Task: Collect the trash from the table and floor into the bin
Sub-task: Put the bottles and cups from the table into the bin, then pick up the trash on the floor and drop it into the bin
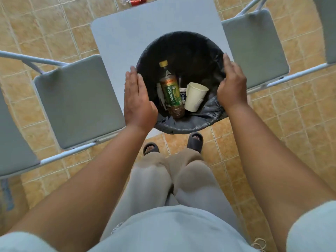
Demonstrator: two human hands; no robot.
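Note:
A round bin (192,124) lined with a black bag is held up in front of the table, seen from above. Inside it lie a green-labelled bottle (171,91) with a yellow cap and a cream paper cup (195,97), with bits of paper beside them. My left hand (138,100) presses flat against the bin's left side with straight fingers. My right hand (232,84) cups the right rim, fingers bent over the bag's edge.
A white table (127,33) lies beyond and under the bin. Grey folding chairs stand at the left (78,100) and right (254,48). Red and clear wrappers (134,0) lie at the table's far edge. My feet in dark sandals (195,141) stand on the tan tiled floor.

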